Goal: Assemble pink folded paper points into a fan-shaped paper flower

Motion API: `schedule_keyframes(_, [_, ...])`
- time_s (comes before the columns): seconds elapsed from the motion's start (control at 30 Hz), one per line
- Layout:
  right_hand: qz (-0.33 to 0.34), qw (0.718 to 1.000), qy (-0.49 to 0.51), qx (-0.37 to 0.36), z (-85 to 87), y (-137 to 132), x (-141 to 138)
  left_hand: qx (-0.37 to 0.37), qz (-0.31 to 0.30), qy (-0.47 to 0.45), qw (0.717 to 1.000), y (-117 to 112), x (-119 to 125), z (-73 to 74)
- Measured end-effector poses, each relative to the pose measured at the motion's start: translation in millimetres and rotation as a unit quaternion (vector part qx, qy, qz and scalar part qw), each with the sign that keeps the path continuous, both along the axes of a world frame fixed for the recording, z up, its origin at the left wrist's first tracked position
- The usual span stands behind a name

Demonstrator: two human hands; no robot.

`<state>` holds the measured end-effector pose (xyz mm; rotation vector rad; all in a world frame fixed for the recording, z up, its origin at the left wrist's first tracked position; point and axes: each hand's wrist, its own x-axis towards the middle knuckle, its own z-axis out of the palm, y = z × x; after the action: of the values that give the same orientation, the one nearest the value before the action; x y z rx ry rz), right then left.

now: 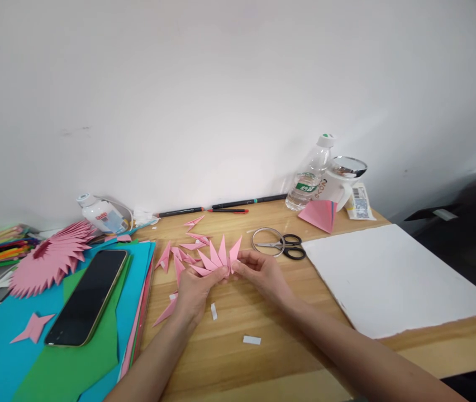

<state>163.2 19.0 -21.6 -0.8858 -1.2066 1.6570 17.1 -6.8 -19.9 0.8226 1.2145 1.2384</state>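
Note:
Between both hands, just above the wooden table (229, 368), is a fan of pointed pink folded paper pieces (214, 259). My left hand (198, 287) pinches the fan's lower end, its thumb lying along the base. My right hand (265, 273) grips a pink folded paper piece (234, 251) at the fan's right side, thumb and fingers pressed together. Whether that piece is joined to the fan I cannot tell. Several loose pink folded pieces (165, 258) lie left of and behind my left hand, some with small white strips on them. A white strip (252, 339) lies in front of the hands.
Scissors (292, 247) and a ring (268, 242) lie right of the hands, beside a white board (401, 279). A phone (89, 296) and a pink paper wheel (53, 259) rest on coloured sheets at left. A bottle (309, 176) and a mug (341, 181) stand by the wall.

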Motion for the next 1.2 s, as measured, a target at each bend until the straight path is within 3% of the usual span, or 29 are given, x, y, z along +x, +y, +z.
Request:
schedule_keyframes(0.57, [-0.02,0.999,-0.022,0.038,0.6,-2.5,-0.5,-0.002,0.015,0.038,0.999,-0.5,0.4,0.7])
schedule_keyframes(0.9, [-0.062,0.998,-0.006,-0.023,-0.4,-0.2,-0.7,-0.015,0.044,0.052,0.998,-1.2,1.7,3.7])
schedule_keyframes(1.07, [-0.06,0.997,0.007,-0.04,-2.4,-0.1,-0.2,-0.024,0.037,0.011,0.999,-1.1,2.8,8.1])
schedule_keyframes(1.2, [-0.056,0.995,0.037,-0.077,-5.1,0.5,0.1,-0.018,0.03,0.068,0.997,-1.5,0.4,5.2])
